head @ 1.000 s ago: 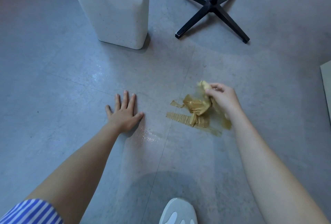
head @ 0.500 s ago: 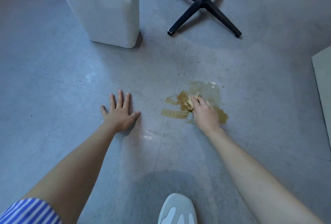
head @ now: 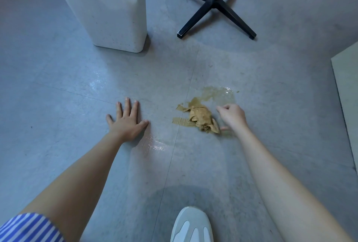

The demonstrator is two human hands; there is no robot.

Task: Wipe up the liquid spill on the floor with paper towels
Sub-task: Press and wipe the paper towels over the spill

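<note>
Pulled the right hand [head: 232, 116] off the paper towel [head: 201, 118] in the half second before this, from pressing down on the wad to hanging just at its right side. Left the fingers loosely curled, gripping nothing visible. Held the thumb tip just beside the wad's near corner; could not tell whether touching. Kept the left hand [head: 126, 123] unmoved, spread flat on the floor [head: 77, 86] well to the left of the puddle [head: 219, 92], fingers straight, apparently bracing.

Left the towel lying crumpled, brown and soaked at the puddle's near-left edge, with torn strips stuck to the floor on the side away from the puddle.

Judged the step as mid-wipe, between strokes. Saw yellowish liquid shining on the puddle's far side, untouched by the wad, and a thinner wet sheen [head: 155, 144] to the puddle's near left, close by the left thumb. Reckoned the job well short of finished.

Judged the next move to call for gripping the wad again and dragging it across the puddle's far side, then over the sheen. Doubted the wad could take up much more; probably needed a fresh sheet, though saw none. Expected the torn strips to need picking off separately.

Noted a white bin [head: 108, 9] beyond the puddle to the left, a black stand [head: 215, 3] straight beyond it, and a pale shoe [head: 191, 226] well to its near side.
</note>
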